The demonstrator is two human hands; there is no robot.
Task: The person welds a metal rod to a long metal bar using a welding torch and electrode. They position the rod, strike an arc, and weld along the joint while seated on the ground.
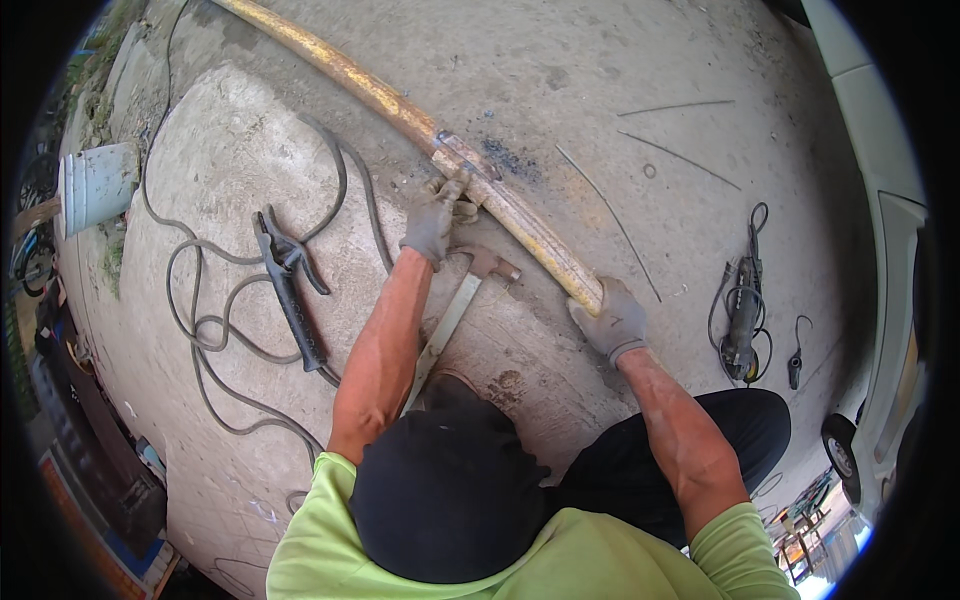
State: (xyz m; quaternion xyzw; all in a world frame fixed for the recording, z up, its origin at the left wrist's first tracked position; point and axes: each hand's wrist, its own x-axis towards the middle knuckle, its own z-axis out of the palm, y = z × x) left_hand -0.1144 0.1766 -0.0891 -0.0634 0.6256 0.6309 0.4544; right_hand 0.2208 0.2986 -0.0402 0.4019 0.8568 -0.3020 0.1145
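The yellow pipe [540, 238] runs diagonally past both gloved hands. The right hand [612, 322] has its fingers wrapped around the near end. The left hand [430, 222] rests its fingertips against the pipe's side, just beside the joint [462, 157]; whether they grip, I cannot tell. The pipe's far length extends up and leftward beyond those fingertips. A hammer [488, 263] lies just below the left fingers.

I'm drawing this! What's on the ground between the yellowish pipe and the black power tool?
In the head view, a thin rod lies on the ground between the pipe and the power tool.
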